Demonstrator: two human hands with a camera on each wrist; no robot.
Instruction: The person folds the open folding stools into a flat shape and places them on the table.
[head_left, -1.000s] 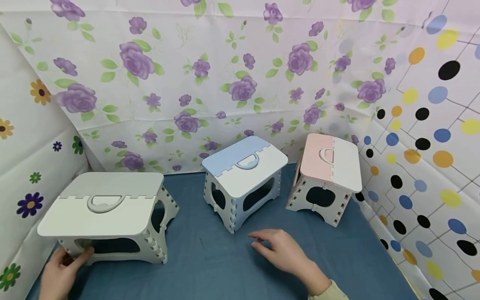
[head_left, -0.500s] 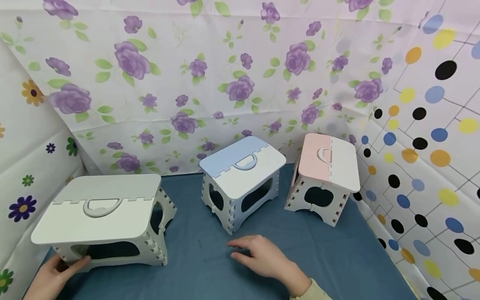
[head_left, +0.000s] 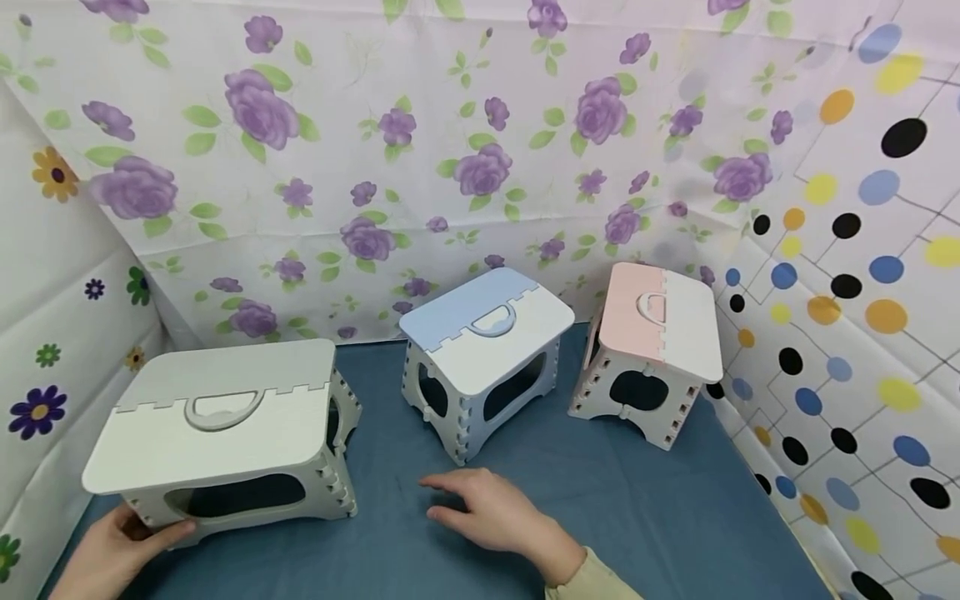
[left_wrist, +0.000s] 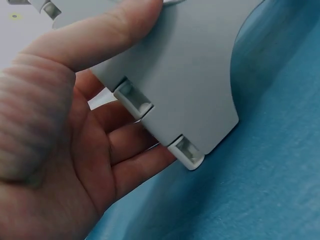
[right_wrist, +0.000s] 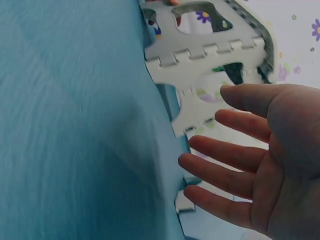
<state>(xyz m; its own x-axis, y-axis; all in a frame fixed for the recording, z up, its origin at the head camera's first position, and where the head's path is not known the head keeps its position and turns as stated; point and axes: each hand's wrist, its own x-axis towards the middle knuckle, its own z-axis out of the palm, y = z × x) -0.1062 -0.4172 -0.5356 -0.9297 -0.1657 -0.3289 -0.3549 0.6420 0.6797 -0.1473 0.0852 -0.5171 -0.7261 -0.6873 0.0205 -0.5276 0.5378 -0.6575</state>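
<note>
At the left of the head view stands a grey-and-white folding stool (head_left: 165,454) with a D-shaped handle in its top. My left hand (head_left: 112,554) grips its near left leg corner. In the left wrist view the thumb of the left hand (left_wrist: 55,130) lies over the outer face of the leg panel (left_wrist: 195,75), the other fingers behind its hinged edge. My right hand (head_left: 487,517) hovers low over the blue cloth, holding nothing. Its fingers are spread and nearly straight in the right wrist view, where the grey-and-white stool's hinged legs (right_wrist: 185,67) show beyond.
A blue-and-white folding stool (head_left: 480,342) stands upright mid-table, and a pink-and-white one (head_left: 660,325) is to its right. Dark blue cloth (head_left: 645,525) covers the table. Behind hangs a flowered sheet (head_left: 420,83); a dotted sheet (head_left: 847,333) bounds the right side.
The grey-and-white stool has turned slightly and shifted a little to the right, with my left hand still on its leg. My right hand has moved left across the cloth.
</note>
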